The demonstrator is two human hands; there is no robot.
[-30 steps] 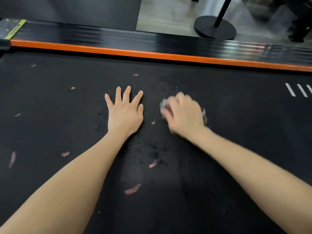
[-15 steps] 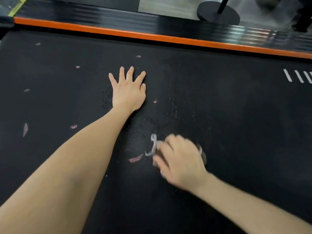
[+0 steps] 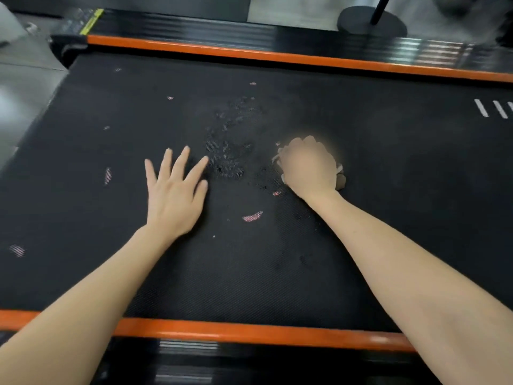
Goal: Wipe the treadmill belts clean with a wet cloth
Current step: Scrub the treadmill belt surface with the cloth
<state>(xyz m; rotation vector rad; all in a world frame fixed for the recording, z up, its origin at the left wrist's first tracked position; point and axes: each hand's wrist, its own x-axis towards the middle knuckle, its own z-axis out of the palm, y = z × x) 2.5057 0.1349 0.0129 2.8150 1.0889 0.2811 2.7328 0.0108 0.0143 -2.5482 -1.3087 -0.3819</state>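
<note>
Gripping a pale cloth in the right hand, with the fingers curled tight round it like a fist. Pressing the cloth down on the black treadmill belt, a bit to the right of the middle. Hiding most of the cloth under the fist, with only small bits poking out at the left and right sides. Looking blurry around that hand, so not showing the shape of the cloth.

Laying the left hand flat on the belt, with the fingers straight and spread apart, holding nothing. Resting apart from the right hand, off to its left and a little nearer.

Showing a wet patch of dark shiny spots on the belt, between the two hands and farther up. Pointing the left fingers toward the edge of that patch, just beside it.

Showing pink marks dotted over the belt, with one long one lying between the two wrists. Showing white lines near the right edge of the view.

Stretching both bare arms in over the near orange strip. Seeing a far orange strip along the other side of the belt, and a round black base with a thin pole on the floor behind it.
</note>
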